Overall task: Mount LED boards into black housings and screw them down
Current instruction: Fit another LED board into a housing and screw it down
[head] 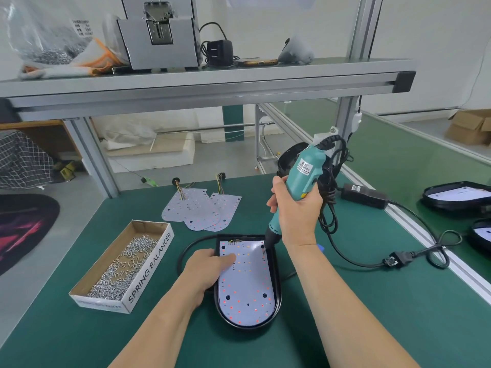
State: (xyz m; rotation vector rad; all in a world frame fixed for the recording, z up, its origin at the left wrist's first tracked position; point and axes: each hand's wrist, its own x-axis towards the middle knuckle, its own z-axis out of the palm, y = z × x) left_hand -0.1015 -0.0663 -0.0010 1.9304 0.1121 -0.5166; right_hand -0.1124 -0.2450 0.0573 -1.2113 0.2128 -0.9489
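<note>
A black housing (pixel 276 301) lies on the green table in front of me, with a white LED board (pixel 247 290) seated inside it. My left hand (pixel 206 269) presses flat on the board's upper left part, fingers straight. My right hand (pixel 295 208) grips a teal electric screwdriver (pixel 304 171), held upright and tilted. Its tip touches the board near the upper right corner. Loose LED boards (pixel 202 208) with wire tails lie behind the housing.
An open cardboard box of screws (pixel 125 264) stands left of the housing. The screwdriver's black cable and plug (pixel 398 258) trail to the right. Two more housings with boards (pixel 457 195) sit at the far right. A metal shelf (pixel 202 78) hangs overhead.
</note>
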